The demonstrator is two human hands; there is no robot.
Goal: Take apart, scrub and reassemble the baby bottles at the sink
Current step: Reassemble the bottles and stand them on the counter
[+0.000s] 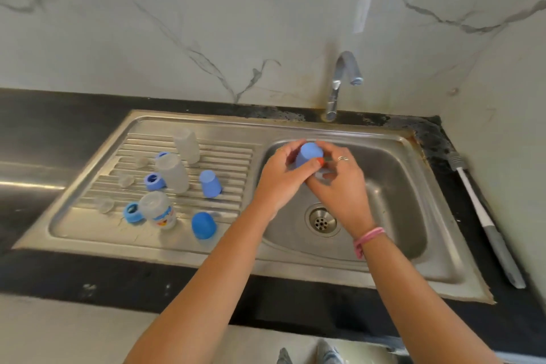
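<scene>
Left to right. The dark surface (59, 127) carries a steel sink (443, 263) whose ribbed draining board (227, 156) lies to the left of the basin. On the board stand three clear bottle bodies, mouth down: a rear bottle (186, 145), a middle bottle (172, 172), and a printed bottle (158, 210) nearest the viewer, its print too blurred to read. Three blue collar rings accompany them: a far ring (161, 154), largely hidden behind the middle bottle; a middle ring (153, 181); and a near ring (133, 212), touching the printed bottle. Pale translucent pieces (104, 204) left of the rings look like teats, though their shape is hard to make out. A light blue cap (209, 183) stands on the ribs; a darker blue cap (203, 225) sits near the board's front edge.

Over the basin, both hands meet around a third, light blue cap held (308, 154) above the drain (322, 221). The left hand (280, 174) curls its fingers and thumb around the cap's side. The right hand (339, 183), fingers bent, closes on the cap's lower part; a pale object under its fingers is mostly hidden and cannot be identified. The faucet (339, 86) rises behind the basin. A bottle brush (484, 224) lies on the surface at the far right, against the wall.
</scene>
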